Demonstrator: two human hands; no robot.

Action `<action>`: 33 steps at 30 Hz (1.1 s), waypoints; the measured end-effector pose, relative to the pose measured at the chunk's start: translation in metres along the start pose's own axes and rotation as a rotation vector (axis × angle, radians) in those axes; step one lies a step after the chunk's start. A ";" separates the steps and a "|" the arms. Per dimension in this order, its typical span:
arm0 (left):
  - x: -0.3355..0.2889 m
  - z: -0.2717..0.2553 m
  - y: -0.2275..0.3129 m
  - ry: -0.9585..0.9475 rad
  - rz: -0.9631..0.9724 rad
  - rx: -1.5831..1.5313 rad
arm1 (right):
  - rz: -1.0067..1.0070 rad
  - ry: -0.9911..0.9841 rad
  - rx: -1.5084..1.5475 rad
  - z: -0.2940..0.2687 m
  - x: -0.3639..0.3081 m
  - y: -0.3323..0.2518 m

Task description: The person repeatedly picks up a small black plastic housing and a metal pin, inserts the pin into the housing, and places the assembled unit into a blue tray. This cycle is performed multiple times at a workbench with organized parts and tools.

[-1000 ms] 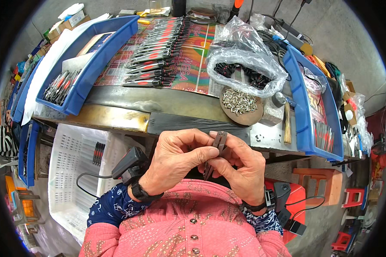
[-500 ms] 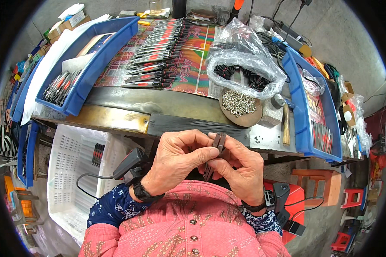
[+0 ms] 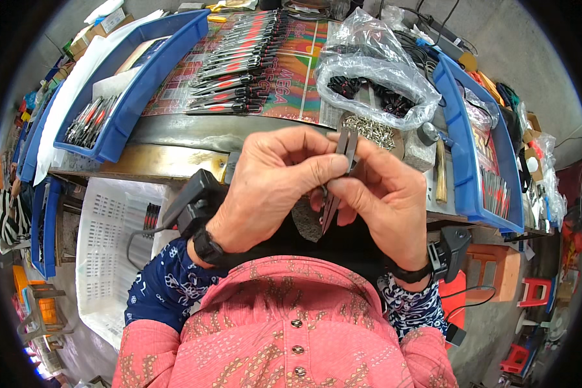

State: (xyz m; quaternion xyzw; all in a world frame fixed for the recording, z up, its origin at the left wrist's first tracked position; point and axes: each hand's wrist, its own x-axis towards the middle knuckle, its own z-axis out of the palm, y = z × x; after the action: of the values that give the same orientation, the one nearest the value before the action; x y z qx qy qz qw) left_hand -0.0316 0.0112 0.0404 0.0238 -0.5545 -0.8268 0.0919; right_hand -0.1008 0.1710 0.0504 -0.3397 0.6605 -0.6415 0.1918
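well, past both hands (image 3: 271, 184) (image 3: 388, 204) lies a metal-edged bench (image 3: 200, 132), floor (image 3: 491, 339) apparently concrete.

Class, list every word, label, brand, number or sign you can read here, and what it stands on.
Patterned table mat: large pink lettering, partly legible, left uncopied.
White label on the cardboard box: print too small to read.
Red printed sheet in the right-hand blue tray: lettering blurred.

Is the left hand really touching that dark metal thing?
Touching. The head view shows it: the left hand's thumb lies right across the dark metal thing, covering part of it, with no gap showing.
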 end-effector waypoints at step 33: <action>0.055 -0.003 0.027 -0.048 0.203 0.141 | -0.162 0.029 0.024 -0.016 0.057 -0.005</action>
State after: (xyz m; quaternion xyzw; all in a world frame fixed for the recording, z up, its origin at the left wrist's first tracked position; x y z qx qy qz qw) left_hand -0.0821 -0.0112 0.0675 -0.0459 -0.6128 -0.7725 0.1600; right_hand -0.1503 0.1437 0.0671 -0.3806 0.6259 -0.6675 0.1337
